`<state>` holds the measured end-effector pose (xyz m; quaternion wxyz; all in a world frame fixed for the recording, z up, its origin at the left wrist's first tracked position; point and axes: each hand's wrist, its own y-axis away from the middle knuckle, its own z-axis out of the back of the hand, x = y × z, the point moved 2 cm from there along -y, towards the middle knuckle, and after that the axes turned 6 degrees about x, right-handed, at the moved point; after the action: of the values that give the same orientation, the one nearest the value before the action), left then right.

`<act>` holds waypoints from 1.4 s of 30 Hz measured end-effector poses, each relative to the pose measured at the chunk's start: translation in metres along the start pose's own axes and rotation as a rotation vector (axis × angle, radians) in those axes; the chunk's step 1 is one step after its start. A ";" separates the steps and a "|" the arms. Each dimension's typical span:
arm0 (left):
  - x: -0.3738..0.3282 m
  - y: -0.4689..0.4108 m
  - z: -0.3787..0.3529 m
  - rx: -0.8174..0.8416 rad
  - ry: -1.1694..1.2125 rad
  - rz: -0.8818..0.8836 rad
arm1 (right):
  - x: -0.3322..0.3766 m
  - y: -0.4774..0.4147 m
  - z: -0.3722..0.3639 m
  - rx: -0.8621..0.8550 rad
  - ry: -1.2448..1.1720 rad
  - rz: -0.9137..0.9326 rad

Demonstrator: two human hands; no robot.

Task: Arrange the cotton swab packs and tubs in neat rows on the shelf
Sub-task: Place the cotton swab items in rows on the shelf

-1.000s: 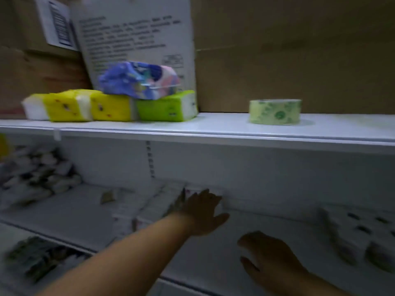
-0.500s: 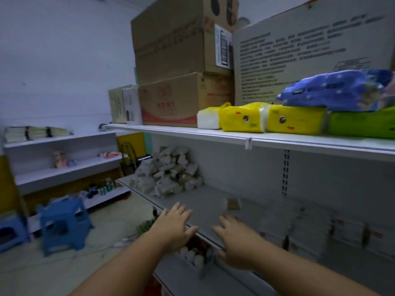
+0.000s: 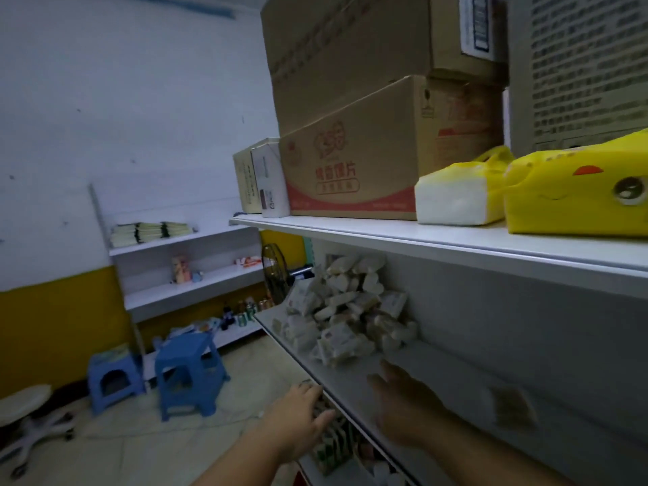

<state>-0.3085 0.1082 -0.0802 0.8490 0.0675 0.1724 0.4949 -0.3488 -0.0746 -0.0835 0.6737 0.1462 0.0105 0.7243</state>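
A loose heap of white cotton swab packs (image 3: pixel 345 310) lies at the far left end of the middle shelf (image 3: pixel 452 377), against the back panel. My right hand (image 3: pixel 403 405) reaches over the shelf surface just short of the heap, fingers straight, holding nothing. My left hand (image 3: pixel 298 422) hovers in front of the shelf's front edge, fingers spread and empty, above packs on the lower shelf (image 3: pixel 333 447). No tubs are visible.
The top shelf (image 3: pixel 438 236) carries cardboard boxes (image 3: pixel 357 163) and yellow tissue packs (image 3: pixel 575 191). A small label (image 3: pixel 512 408) sticks to the back panel. Two blue stools (image 3: pixel 189 370) and a white chair base (image 3: pixel 28 422) stand on the floor to the left, before a side shelf unit (image 3: pixel 189 271).
The view has swung left along the shelf toward the heap. Both hands have moved left with it, the right hand now close to the heap.
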 end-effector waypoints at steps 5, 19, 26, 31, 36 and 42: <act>0.023 -0.031 0.015 0.036 -0.008 -0.017 | -0.023 -0.053 0.003 -0.002 0.055 -0.108; 0.157 -0.199 0.103 -0.290 0.263 -0.037 | -0.011 -0.185 0.009 -0.365 -0.031 -0.375; 0.180 -0.279 0.136 -0.323 0.435 -0.061 | -0.019 -0.197 -0.004 -0.492 -0.623 -0.472; 0.177 -0.298 0.134 -0.335 0.438 -0.081 | -0.025 -0.184 -0.005 -0.718 -1.048 -0.515; 0.172 -0.301 0.140 -0.334 0.497 -0.152 | -0.025 -0.168 -0.005 -0.802 -1.387 -0.510; 0.168 -0.286 0.149 -0.206 0.959 -0.266 | -0.023 -0.130 0.003 -0.811 -1.650 -0.454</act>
<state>0.0547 0.1183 -0.0612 0.7323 -0.2741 0.5000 0.3724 -0.2204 -0.0858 -0.1130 0.5930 0.3612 -0.6934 0.1924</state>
